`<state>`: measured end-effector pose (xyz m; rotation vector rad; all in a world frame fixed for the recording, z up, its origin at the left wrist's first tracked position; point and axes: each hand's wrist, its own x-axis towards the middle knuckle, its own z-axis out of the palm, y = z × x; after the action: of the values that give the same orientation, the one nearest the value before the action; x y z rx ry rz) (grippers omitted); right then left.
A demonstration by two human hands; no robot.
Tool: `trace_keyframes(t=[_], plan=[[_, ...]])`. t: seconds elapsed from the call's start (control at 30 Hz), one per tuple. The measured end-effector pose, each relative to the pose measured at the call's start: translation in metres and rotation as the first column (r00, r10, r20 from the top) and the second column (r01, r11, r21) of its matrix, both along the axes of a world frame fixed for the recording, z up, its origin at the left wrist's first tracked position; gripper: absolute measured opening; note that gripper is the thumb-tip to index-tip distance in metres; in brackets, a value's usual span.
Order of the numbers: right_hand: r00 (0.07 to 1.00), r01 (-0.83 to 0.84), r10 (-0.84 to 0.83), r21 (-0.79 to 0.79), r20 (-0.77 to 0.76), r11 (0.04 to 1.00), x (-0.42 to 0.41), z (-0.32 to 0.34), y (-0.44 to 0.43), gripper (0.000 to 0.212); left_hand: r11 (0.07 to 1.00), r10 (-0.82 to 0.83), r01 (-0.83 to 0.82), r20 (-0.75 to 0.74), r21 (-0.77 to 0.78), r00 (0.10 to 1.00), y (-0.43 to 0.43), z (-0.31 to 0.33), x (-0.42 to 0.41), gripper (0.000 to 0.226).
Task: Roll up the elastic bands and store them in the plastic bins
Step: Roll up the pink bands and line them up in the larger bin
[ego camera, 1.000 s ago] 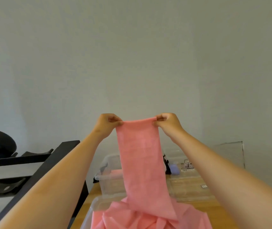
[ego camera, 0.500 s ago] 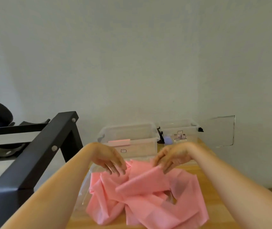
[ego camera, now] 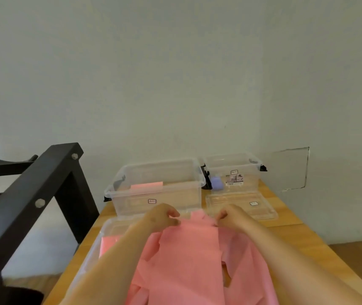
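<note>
A long pink elastic band (ego camera: 188, 260) lies in loose folds over the wooden table (ego camera: 296, 243) in front of me. My left hand (ego camera: 161, 216) pinches its far end at the left corner, and my right hand (ego camera: 232, 215) pinches the right corner. Behind them stands a clear plastic bin (ego camera: 155, 188) with a rolled pink band (ego camera: 147, 186) inside. A second clear bin (ego camera: 233, 172) at the back right holds a small purple roll (ego camera: 217, 182).
Two clear lids lie flat: one (ego camera: 241, 204) in front of the right bin, one (ego camera: 109, 230) under my left forearm. A black metal rack (ego camera: 32, 205) stands close on the left. The wall runs right behind the bins.
The band hung from my raised hands a second ago. Both hands have come down to the table, the band now lies spread on it, and my fingers pinch its far end again.
</note>
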<state>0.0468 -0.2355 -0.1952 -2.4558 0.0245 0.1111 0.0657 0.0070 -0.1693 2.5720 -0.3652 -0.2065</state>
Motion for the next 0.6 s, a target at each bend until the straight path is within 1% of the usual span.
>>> trace_keyframes(t=[0.07, 0.1, 0.17, 0.23, 0.3, 0.37, 0.4, 0.5, 0.53, 0.6], plan=[[1.0, -0.001, 0.002, 0.049, -0.012, 0.999, 0.002, -0.013, 0.001, 0.014, 1.0, 0.021, -0.021, -0.013, -0.021, 1.0, -0.007, -0.016, 0.007, 0.037], [1.0, -0.006, 0.007, 0.081, -0.006, 0.997, 0.003, -0.018, 0.001, 0.014, 0.999, 0.025, -0.026, -0.02, -0.042, 0.999, -0.01, -0.021, 0.01, 0.035], [0.999, -0.025, 0.021, 0.122, 0.027, 0.992, 0.004, -0.025, 0.002, 0.011, 0.999, 0.0, 0.0, -0.009, -0.051, 1.0, -0.012, -0.025, 0.012, 0.024], [0.999, -0.04, 0.035, 0.142, 0.041, 0.989, 0.004, -0.023, 0.003, 0.003, 0.999, -0.03, 0.031, 0.012, -0.039, 0.999, -0.011, -0.024, 0.012, 0.015], [0.997, -0.063, 0.057, 0.133, 0.052, 0.989, 0.005, -0.018, 0.004, 0.02, 0.998, -0.048, 0.049, 0.028, -0.041, 0.998, -0.009, -0.017, 0.01, 0.012], [0.996, -0.063, 0.053, 0.144, 0.077, 0.988, 0.002, -0.009, 0.005, 0.025, 0.995, -0.064, 0.067, 0.046, -0.07, 0.997, -0.006, -0.006, 0.008, 0.006], [0.994, -0.056, 0.04, 0.154, 0.105, 0.986, 0.001, -0.004, 0.005, 0.023, 0.993, -0.074, 0.079, 0.058, -0.093, 0.996, -0.005, 0.002, 0.006, 0.008], [0.977, -0.031, -0.011, 0.191, 0.214, 0.981, -0.004, 0.022, 0.007, 0.01, 0.983, -0.077, 0.093, 0.102, -0.16, 0.992, 0.001, 0.03, 0.002, 0.026], [0.969, -0.021, -0.032, 0.213, 0.245, 0.977, -0.006, 0.034, 0.008, 0.008, 0.979, -0.068, 0.089, 0.116, -0.184, 0.991, 0.003, 0.042, 0.001, 0.026], [0.951, -0.001, -0.072, 0.237, 0.302, 0.972, -0.01, 0.056, 0.009, 0.013, 0.97, -0.047, 0.08, 0.146, -0.23, 0.988, 0.006, 0.065, -0.003, 0.023]])
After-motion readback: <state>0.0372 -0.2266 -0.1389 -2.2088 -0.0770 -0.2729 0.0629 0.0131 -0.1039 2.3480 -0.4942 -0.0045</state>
